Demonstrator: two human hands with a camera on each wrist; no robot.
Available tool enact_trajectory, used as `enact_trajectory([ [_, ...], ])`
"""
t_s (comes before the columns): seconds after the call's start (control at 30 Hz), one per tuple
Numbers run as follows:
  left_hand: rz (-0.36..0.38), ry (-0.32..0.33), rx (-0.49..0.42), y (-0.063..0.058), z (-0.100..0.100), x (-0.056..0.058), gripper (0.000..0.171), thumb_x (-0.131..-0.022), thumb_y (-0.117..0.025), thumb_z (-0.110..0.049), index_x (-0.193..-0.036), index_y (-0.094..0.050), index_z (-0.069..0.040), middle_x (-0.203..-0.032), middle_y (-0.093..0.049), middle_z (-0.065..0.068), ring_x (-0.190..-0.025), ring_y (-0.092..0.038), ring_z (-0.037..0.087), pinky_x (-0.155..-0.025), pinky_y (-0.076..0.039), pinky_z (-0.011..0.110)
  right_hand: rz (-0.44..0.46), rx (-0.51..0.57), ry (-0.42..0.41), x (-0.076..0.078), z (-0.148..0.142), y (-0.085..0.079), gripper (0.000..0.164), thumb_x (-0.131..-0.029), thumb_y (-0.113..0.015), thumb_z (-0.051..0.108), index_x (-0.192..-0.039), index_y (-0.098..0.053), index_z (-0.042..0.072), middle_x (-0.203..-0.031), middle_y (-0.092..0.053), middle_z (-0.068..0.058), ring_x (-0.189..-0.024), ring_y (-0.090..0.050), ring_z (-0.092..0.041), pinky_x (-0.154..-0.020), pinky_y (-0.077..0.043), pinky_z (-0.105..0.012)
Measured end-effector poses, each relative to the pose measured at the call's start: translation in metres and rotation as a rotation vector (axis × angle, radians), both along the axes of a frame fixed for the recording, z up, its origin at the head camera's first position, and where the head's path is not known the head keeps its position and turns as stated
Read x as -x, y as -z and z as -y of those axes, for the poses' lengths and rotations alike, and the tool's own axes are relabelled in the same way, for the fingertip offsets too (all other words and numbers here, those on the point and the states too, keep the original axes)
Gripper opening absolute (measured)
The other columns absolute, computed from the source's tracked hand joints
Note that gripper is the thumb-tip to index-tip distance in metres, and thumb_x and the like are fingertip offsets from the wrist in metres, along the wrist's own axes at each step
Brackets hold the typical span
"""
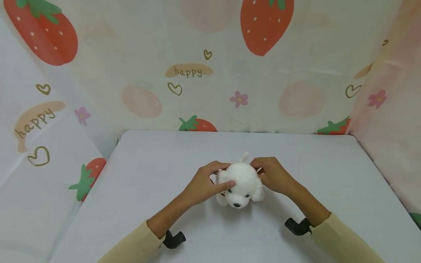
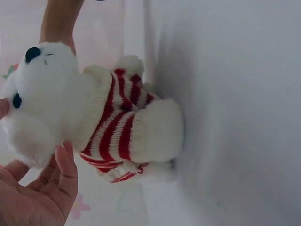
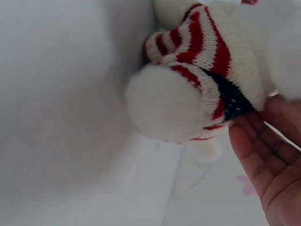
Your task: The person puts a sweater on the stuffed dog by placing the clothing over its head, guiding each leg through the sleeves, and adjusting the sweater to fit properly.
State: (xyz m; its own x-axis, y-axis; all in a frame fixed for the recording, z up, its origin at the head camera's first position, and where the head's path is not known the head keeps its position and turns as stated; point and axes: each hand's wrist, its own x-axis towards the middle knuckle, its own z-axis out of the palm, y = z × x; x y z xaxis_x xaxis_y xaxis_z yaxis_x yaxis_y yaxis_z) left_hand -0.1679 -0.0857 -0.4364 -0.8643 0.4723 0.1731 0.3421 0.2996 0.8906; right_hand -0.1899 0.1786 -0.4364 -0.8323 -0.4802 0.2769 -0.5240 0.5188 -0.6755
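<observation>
A white plush dog (image 1: 239, 182) stands on the table, its dark nose turned toward me. It wears a red-and-cream striped knit sweater (image 2: 117, 125), which shows a navy patch (image 3: 231, 96) on one side. My left hand (image 1: 202, 186) grips the dog's head, thumb beside an eye and the other fingers behind the ear. On the opposite side, my right hand (image 1: 274, 176) pinches the sweater by the navy patch, just below the collar (image 3: 242, 52). The dog's paw (image 2: 164, 129) rests on the table, and its tail (image 1: 244, 157) sticks up behind the head.
The white-covered table (image 1: 148, 153) extends around the dog on all sides. Behind it hangs a curtain (image 1: 213, 91) printed with strawberries, hearts and flowers. Black camera mounts (image 1: 174, 239) sit at both wrists, below the beige sleeves (image 1: 135, 243).
</observation>
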Motion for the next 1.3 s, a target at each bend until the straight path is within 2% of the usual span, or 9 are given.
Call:
enact_trajectory([
  [0.17,0.06,-0.032,-0.023,-0.001,-0.001,0.002,0.045,-0.087,-0.082,-0.031,-0.128,-0.068,-0.022,-0.125,-0.065,-0.008,-0.108,-0.063,0.014,-0.085,-0.056,0.039,0.084,0.006,-0.003,0.003,0.001,-0.005,0.018,-0.091,-0.07,-0.003,-0.104,-0.078,0.006,-0.098,-0.075,-0.002,-0.09,-0.071,-0.018,-0.077,-0.059,-0.033],
  [0.37,0.106,-0.036,-0.029,-0.001,-0.006,0.005,0.042,-0.086,-0.082,-0.029,-0.125,-0.067,-0.02,-0.126,-0.065,-0.007,-0.104,-0.065,0.018,-0.077,-0.059,0.038,0.278,0.201,0.027,0.0,-0.007,-0.005,0.017,-0.096,-0.068,0.009,-0.108,-0.078,0.003,-0.104,-0.076,-0.008,-0.097,-0.07,-0.021,-0.084,-0.056,-0.035],
  [0.5,0.059,-0.018,-0.005,0.004,-0.007,0.007,0.043,-0.088,-0.08,-0.035,-0.127,-0.066,-0.023,-0.127,-0.064,-0.009,-0.105,-0.064,0.014,-0.082,-0.056,0.035,0.256,0.202,0.057,-0.003,-0.011,0.0,0.013,-0.095,-0.07,0.008,-0.104,-0.078,0.006,-0.1,-0.076,-0.004,-0.094,-0.069,-0.017,-0.084,-0.056,-0.032],
  [0.63,0.01,-0.03,-0.006,0.014,-0.002,0.004,0.031,-0.104,-0.058,-0.038,-0.127,-0.066,-0.018,-0.124,-0.066,-0.003,-0.096,-0.066,0.015,-0.077,-0.057,0.038,0.214,0.139,0.121,-0.013,-0.013,0.006,0.009,-0.093,-0.073,0.008,-0.1,-0.078,0.01,-0.094,-0.074,0.0,-0.087,-0.068,-0.016,-0.076,-0.057,-0.031],
  [0.73,-0.01,-0.071,0.015,0.022,0.005,0.001,0.028,-0.11,-0.045,-0.028,-0.119,-0.068,-0.013,-0.114,-0.068,0.001,-0.091,-0.066,0.017,-0.073,-0.058,0.038,0.19,0.089,0.146,-0.022,-0.016,0.012,0.008,-0.092,-0.075,0.01,-0.099,-0.077,0.011,-0.091,-0.073,0.003,-0.085,-0.068,-0.015,-0.072,-0.057,-0.029],
  [0.87,-0.001,-0.073,0.128,0.031,0.011,-0.003,0.017,-0.099,-0.061,-0.015,-0.113,-0.069,-0.011,-0.106,-0.069,0.0,-0.088,-0.066,0.015,-0.07,-0.056,0.03,0.175,0.041,0.121,-0.029,-0.02,0.018,0.011,-0.088,-0.076,0.007,-0.097,-0.076,0.013,-0.089,-0.072,0.006,-0.083,-0.068,-0.012,-0.071,-0.058,-0.028],
  [1.03,-0.078,-0.081,0.231,0.032,0.005,-0.004,0.023,-0.085,-0.075,-0.014,-0.108,-0.071,-0.012,-0.1,-0.069,-0.003,-0.084,-0.066,0.013,-0.068,-0.053,0.027,0.096,-0.019,0.086,-0.033,-0.014,0.017,0.018,-0.081,-0.075,-0.002,-0.092,-0.076,0.013,-0.084,-0.072,0.007,-0.075,-0.068,-0.008,-0.065,-0.057,-0.026],
  [1.17,-0.086,-0.084,0.235,0.028,-0.001,-0.007,0.025,-0.086,-0.074,-0.016,-0.111,-0.071,-0.015,-0.101,-0.066,-0.004,-0.086,-0.066,0.016,-0.07,-0.053,0.029,0.03,-0.076,0.122,-0.036,-0.009,0.014,0.018,-0.08,-0.073,-0.006,-0.088,-0.075,0.01,-0.072,-0.067,0.008,-0.061,-0.056,-0.006,-0.055,-0.048,-0.024],
  [1.3,-0.043,-0.069,0.257,0.029,-0.001,-0.01,0.03,-0.089,-0.071,-0.021,-0.118,-0.068,-0.018,-0.108,-0.067,-0.006,-0.089,-0.065,0.015,-0.071,-0.052,0.029,0.084,-0.069,0.14,-0.039,-0.012,0.013,0.015,-0.086,-0.07,-0.002,-0.095,-0.075,0.009,-0.083,-0.072,0.005,-0.071,-0.064,-0.009,-0.062,-0.053,-0.026],
])
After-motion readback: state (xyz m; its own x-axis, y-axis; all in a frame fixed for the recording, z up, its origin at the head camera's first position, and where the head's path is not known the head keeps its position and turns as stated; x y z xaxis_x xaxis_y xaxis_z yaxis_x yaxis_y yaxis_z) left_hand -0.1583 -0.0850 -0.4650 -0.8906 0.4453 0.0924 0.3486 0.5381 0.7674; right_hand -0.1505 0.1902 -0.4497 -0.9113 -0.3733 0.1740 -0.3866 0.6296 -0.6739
